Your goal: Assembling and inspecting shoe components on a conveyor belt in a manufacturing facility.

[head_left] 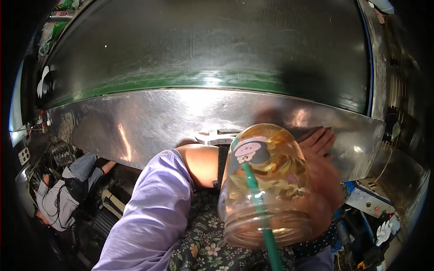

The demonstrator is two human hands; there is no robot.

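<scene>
A clear plastic drink jar (271, 180) with amber liquid, a cartoon picture and a green straw (270, 239) is close in front of me. Wrapped round its right side is my right hand (323, 194), blurred and partly hidden by the jar. My left forearm, in a lilac sleeve (153, 207), lies across toward the right, a black strap (221, 167) at its wrist. Past the jar, the fingers of my left hand (319, 142) stretch out on the metal ledge (158, 113); the jar hides its palm.
Beyond the ledge lies a wide dark green conveyor belt (208, 45). A pale clip-like piece (216, 137) is by my left wrist. Another person in a grey top (58, 198) is at the lower left. A control box (368, 203) and a white glove (384, 232) are at the lower right.
</scene>
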